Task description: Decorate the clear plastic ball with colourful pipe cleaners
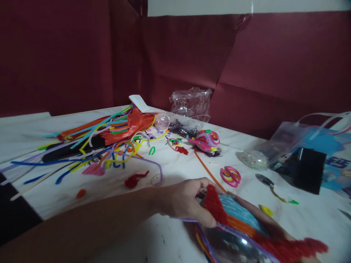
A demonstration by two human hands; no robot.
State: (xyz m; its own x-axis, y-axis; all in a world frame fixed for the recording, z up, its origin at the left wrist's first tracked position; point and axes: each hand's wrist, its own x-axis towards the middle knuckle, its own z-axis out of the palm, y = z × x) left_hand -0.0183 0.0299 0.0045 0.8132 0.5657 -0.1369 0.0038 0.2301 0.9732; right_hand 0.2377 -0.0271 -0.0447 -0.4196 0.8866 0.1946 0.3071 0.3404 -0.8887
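Observation:
My left hand (189, 201) pinches the near-left edge of a craft made of pipe cleaners on a clear plastic shell (233, 244). Its thumb presses on a red fuzzy corner (215, 206). Bands of light blue (240, 210), orange (241, 225) and red pipe cleaner cover the upper side, and a purple strip (238, 233) runs along the rim. Around the craft's far right side wraps my right hand (260, 212), mostly hidden behind it. An orange pipe cleaner (210, 170) lies just beyond my hands.
Many loose pipe cleaners (90, 146) spread at the left around a red wrapper (137, 124). A colourful fish-like figure (205, 140), pink coils (230, 176), a clear bag (190, 104) and a black box (309, 170) stand beyond. Dark red sheets (178, 51) line the back.

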